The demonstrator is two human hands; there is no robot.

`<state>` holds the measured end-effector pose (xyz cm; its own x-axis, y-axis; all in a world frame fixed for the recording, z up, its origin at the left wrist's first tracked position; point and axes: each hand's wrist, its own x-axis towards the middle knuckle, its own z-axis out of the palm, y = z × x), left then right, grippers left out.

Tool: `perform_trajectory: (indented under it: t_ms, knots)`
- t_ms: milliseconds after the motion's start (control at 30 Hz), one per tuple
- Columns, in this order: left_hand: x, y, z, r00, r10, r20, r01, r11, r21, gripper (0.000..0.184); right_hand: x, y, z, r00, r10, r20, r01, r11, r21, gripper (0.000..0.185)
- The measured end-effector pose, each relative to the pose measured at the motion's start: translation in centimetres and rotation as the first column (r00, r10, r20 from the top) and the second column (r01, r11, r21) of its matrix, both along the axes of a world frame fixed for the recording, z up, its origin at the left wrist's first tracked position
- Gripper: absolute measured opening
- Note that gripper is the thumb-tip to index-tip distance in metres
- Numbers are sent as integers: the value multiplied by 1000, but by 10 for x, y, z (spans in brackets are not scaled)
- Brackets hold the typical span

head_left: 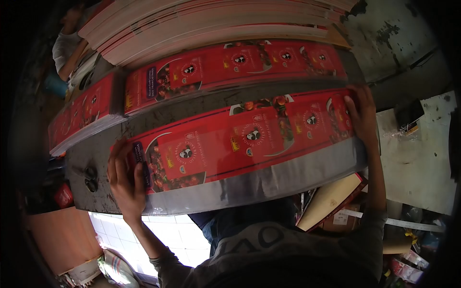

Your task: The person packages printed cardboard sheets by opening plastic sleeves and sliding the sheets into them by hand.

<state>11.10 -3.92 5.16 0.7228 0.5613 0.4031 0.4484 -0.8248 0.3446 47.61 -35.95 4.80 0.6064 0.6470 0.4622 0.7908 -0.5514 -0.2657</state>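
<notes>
A long red printed sheet (pixel 218 139) with panda logos and food pictures lies across the table in front of me, with a clear plastic strip (pixel 269 185) along its near edge. My left hand (pixel 126 177) grips its left end, thumb on top and fingers bent over the edge. At the opposite end my right hand (pixel 361 113) holds the right edge, its fingers curled partly out of sight. Just left of my left hand, dark scissor handles (pixel 90 178) rest on the worn table (pixel 91 201).
Behind lies a stack of similar red sheets (pixel 211 77), with another stack (pixel 86 113) at left. Large piles of pale sheets (pixel 206 38) stand at the back. Another person's arm (pixel 72 57) shows at upper left. Cardboard (pixel 331 201) sits below the table's right side.
</notes>
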Motion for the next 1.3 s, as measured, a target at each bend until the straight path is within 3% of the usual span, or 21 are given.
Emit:
perform_trajectory:
  t_ms: [267,333,367,433,633,767,967,1033,1167,1200,1300]
  knots:
    - [2,0,3,1000,17,-12,-17,999,-30,33,6,2,-1,999,23,31,-23,1000,12,21]
    - [2,1,3,1000,4,-18,-5,1000,-10,33,17,-7,-3,956,54,-290,-25,994,102,24]
    - [1,1,2,1000,-2,-27,2,1000,8,34,23,-13,-1,957,50,-287,-21,994,104,24]
    - [0,2,1,1000,-7,-29,7,1000,10,34,35,-28,1,753,140,-643,134,924,357,38]
    - [-11,8,8,999,7,-39,-6,1000,22,37,45,-59,-8,786,115,-607,228,859,459,42]
    - [-25,21,4,1000,8,-5,-8,1000,-10,42,40,-64,-9,798,144,-585,188,862,470,39]
    - [-26,26,-4,991,48,128,-33,993,-116,40,36,-57,-14,879,44,-476,120,944,309,34]
    - [-25,25,-5,985,93,148,-71,986,-149,39,27,-49,-14,935,-130,-330,186,972,145,32]
    - [-27,31,-15,951,103,293,-27,967,-253,37,23,-45,-16,954,-64,-293,107,986,132,32]
    - [-18,33,-21,955,83,286,-18,975,-221,36,34,-36,-31,960,-50,-275,75,994,82,33]
    - [-26,32,-11,965,127,228,-76,973,-219,40,32,-48,-23,934,-9,-358,70,985,156,38]
